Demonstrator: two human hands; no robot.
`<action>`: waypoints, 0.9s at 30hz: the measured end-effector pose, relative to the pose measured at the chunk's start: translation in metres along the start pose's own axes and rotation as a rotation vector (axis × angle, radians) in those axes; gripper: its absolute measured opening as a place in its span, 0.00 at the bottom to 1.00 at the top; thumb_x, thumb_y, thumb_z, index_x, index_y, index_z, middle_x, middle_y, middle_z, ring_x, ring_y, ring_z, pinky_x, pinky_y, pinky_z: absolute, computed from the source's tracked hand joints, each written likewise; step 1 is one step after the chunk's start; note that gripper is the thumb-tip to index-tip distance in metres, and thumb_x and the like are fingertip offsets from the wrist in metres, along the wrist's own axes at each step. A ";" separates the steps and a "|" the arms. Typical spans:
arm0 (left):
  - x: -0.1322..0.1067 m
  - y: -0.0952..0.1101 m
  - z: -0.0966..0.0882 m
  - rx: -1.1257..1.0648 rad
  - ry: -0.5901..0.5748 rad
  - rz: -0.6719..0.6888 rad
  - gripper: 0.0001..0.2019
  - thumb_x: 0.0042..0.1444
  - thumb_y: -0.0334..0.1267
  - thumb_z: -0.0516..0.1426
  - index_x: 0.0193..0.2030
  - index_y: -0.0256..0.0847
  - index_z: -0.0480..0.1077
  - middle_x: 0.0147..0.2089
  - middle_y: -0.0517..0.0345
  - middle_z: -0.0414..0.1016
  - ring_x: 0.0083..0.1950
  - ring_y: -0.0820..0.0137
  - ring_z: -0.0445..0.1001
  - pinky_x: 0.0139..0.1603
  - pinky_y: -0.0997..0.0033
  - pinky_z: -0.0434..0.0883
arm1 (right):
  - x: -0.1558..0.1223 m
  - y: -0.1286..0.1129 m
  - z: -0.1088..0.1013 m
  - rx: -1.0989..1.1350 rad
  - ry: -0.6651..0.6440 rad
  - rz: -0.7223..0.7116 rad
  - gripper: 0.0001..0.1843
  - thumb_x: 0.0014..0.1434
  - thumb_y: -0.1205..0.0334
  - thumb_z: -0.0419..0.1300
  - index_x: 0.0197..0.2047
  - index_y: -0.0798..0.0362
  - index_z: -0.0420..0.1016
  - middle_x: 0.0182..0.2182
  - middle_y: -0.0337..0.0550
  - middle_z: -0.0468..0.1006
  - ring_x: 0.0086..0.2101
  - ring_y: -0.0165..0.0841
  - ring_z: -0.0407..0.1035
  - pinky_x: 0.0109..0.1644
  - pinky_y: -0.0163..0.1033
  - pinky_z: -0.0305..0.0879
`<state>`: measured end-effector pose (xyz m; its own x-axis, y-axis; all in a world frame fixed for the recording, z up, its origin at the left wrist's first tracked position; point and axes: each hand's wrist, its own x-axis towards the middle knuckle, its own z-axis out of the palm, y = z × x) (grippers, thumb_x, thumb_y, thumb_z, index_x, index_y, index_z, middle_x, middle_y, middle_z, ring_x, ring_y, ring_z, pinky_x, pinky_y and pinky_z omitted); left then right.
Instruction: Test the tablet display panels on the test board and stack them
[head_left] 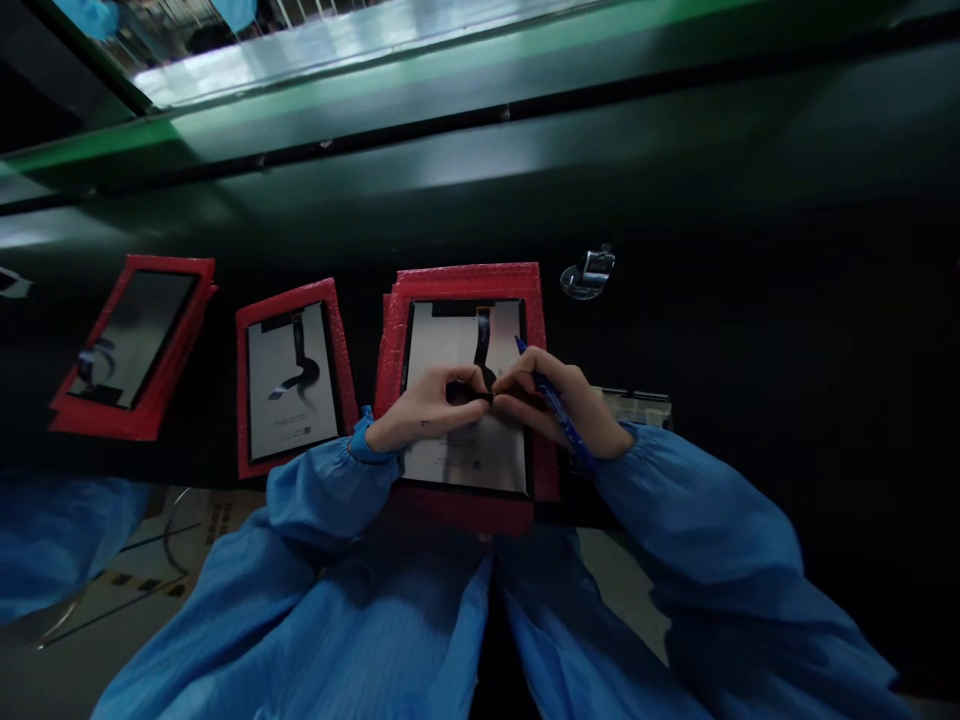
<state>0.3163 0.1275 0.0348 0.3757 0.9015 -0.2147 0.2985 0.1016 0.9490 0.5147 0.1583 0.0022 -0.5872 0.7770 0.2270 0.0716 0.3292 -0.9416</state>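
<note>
Head view shows the flex cable (483, 338) on the pale-backed panel (450, 460), its end pinched by the left hand (431, 405) and right hand (562, 390), with red bubble wrap (469, 275) beneath. Uneven pulling could crease it; the right hand's tucked blue pen (558, 412) might snag it.

Centre of frame: your flat rectangular screen panel (461, 455), silver-grey with black border; thin black ribbon cable (482, 338) on it, orange-tinged at top end. Red bubble-wrap sheets (465, 281) beneath. Your slim pen (556, 408): deep blue, pale marks along barrel. Your loose cloth sleeves (712, 510): light blue, plain. Lower left: floor tape (146, 583), yellow, dark blocks. Top: long ledge (420, 85), green.
</note>
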 end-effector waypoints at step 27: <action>-0.053 -0.054 -0.057 0.127 0.640 -0.205 0.14 0.63 0.47 0.52 0.30 0.42 0.62 0.27 0.63 0.60 0.28 0.73 0.61 0.29 0.73 0.58 | -0.001 0.005 -0.021 0.020 0.271 0.129 0.24 0.55 0.49 0.72 0.31 0.48 0.60 0.33 0.42 0.80 0.26 0.32 0.73 0.25 0.36 0.72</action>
<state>0.2304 0.0980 0.0085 -0.2806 0.9443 -0.1719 0.4233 0.2824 0.8609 0.5328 0.1706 0.0022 -0.3376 0.9274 0.1612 0.1140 0.2103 -0.9710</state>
